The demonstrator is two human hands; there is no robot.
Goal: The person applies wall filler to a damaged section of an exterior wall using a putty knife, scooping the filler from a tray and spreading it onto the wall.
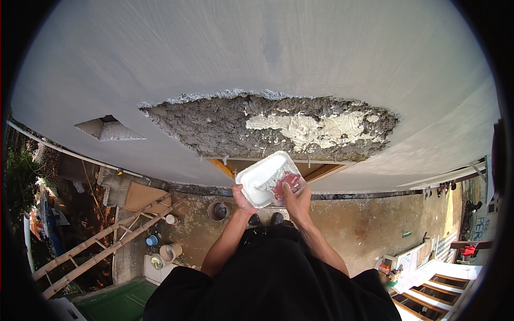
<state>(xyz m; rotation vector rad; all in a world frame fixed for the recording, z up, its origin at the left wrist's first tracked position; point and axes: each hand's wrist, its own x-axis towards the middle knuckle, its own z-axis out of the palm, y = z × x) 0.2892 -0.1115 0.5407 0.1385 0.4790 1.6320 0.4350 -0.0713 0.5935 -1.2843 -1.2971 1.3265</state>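
My left hand (243,200) is closed on the left edge of a white plastic tray (246,176), which holds white wet plaster (271,168). My right hand (297,202) grips a flat red scraper (284,184) smeared with plaster, inside the right part of the tray. Its far edge is partly hidden by plaster and fingers. Just beyond the tray, a long rough patch (198,126) of broken-out surface runs across the grey wall (214,48). Cream-coloured filler (316,130) covers part of that patch, toward its right.
Below the wall, a bucket (218,211) stands near my feet. At left a wooden ladder (101,245) leans near a blue pail (152,240) and a beige bucket (171,251). A triangular recess (110,129) cuts into the wall. White slatted furniture (439,286) stands lower right.
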